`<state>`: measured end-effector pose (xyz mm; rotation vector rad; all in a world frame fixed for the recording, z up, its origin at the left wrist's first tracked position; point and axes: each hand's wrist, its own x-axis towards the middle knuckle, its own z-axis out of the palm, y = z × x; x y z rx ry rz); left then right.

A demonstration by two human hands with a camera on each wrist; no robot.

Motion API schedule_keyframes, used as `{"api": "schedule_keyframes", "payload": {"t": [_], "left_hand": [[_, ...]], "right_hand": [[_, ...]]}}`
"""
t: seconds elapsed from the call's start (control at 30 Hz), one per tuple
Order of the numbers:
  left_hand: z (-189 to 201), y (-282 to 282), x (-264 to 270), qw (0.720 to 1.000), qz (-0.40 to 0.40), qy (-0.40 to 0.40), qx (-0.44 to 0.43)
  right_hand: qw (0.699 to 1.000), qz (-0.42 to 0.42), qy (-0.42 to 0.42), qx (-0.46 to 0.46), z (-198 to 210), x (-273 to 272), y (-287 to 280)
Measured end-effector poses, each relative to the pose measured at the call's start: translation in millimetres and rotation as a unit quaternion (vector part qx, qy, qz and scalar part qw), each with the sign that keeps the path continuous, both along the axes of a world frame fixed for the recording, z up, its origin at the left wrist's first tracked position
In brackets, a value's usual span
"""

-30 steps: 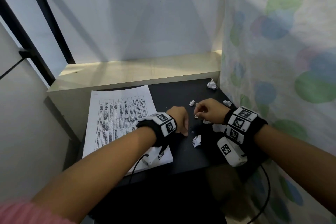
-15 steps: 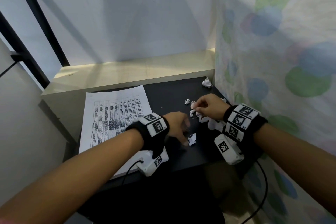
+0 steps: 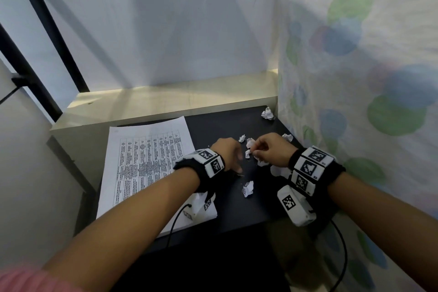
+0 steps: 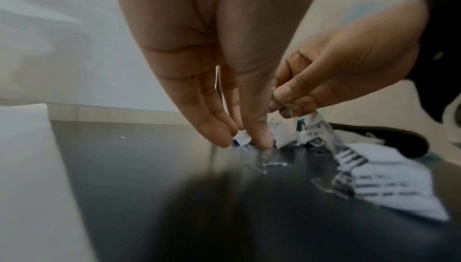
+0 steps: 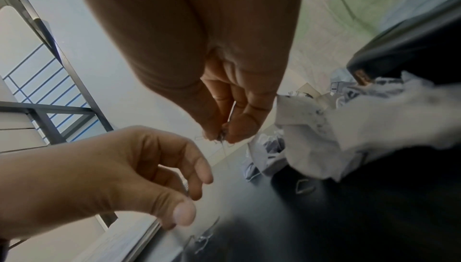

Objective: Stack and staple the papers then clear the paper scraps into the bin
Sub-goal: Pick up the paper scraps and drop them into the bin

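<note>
Head view: I see the stack of printed papers [image 3: 144,163] lying flat on the left part of the black desk [image 3: 227,123], its near edge under my left forearm. Crumpled paper scraps are scattered on the right part: one scrap [image 3: 267,114] at the far corner by the patterned curtain [image 3: 355,78], one printed scrap [image 3: 248,189] near the front edge between my wrists, and a small cluster [image 3: 248,149] directly beside my right hand [image 3: 275,149]. My left hand [image 3: 228,155] is lowered to the desk just left of that cluster.

Left wrist view: the left hand [image 4: 224,89] has its fingers extended downward, tips [image 4: 259,138] touching the desk surface next to a small scrap [image 4: 242,138]; I read this hand as relaxed, grasping nothing. The right hand [image 4: 336,73] is pinched closed on something thin; torn printed paper [image 4: 312,128] hangs just below it.

Right wrist view: thumb and fingers of the right hand [image 5: 224,108] are pinched on bent staple wire [image 5: 219,140]. Loose staples [image 5: 202,240] lie on the desk near the left hand [image 5: 124,171], whose fingers are loosely curled.
</note>
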<state>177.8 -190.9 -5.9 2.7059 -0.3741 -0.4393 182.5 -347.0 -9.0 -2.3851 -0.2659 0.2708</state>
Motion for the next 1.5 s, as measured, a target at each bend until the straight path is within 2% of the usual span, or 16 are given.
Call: {"api": "schedule_keyframes", "payload": {"t": [0.07,0.2,0.47,0.63,1.07,1.3,1.5], "left_hand": [[-0.6,1.4,-0.9,1.0,-0.005,-0.006,0.018],[-3.5,1.6,-8.9,0.995,-0.047,0.043,0.077],[-2.9,-7.1,-10.3,0.998,-0.038,0.029,0.037],[-5.1,-4.2,-9.8,0.999,-0.029,0.034,0.013],[-9.5,-8.3,-7.8,0.999,0.018,0.007,0.03],[-7.0,-21.8,-12.8,0.996,-0.032,-0.003,0.078],[-6.0,-13.5,-12.6,0.996,-0.065,-0.007,0.064]], "right_hand": [[1.0,-0.003,0.003,0.001,1.7,0.0,-3.6],[1.0,-0.01,0.001,0.009,1.6,1.1,-5.5],[0.999,-0.003,-0.031,-0.006,3.6,-2.6,1.7],[1.0,-0.004,-0.013,0.002,4.9,-2.9,0.3],[1.0,-0.012,-0.022,0.016,1.2,-3.7,2.9],[1.0,-0.007,-0.022,0.009,-1.7,-2.9,1.0],[1.0,-0.012,-0.007,0.015,0.2,-2.2,-5.9]]}}
